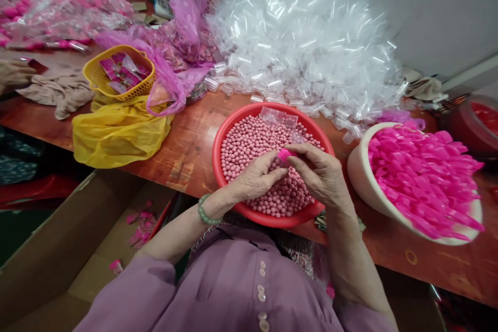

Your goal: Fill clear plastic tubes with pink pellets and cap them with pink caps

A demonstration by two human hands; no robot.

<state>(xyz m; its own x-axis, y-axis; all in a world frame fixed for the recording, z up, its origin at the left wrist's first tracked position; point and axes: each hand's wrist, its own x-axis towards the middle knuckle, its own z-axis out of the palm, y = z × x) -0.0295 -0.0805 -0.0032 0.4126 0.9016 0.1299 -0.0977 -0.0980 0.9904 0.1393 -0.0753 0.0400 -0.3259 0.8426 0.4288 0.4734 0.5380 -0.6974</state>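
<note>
Above the round red basin, my left hand and my right hand meet, their thumbs and fingers closed around a bright pink plastic cap. Whether a clear tube is joined to the cap, I cannot tell, as my fingers cover part of it. Pink beads fill the basin under both hands. A few clear plastic tubes lie on the beads by the far rim. My left wrist wears a green bead bracelet.
A large heap of clear tubes lies behind the basin. To the right stands a white tub of pink plastic pieces. A yellow basket, yellow bag and another person's hand are left. Below is a cardboard box.
</note>
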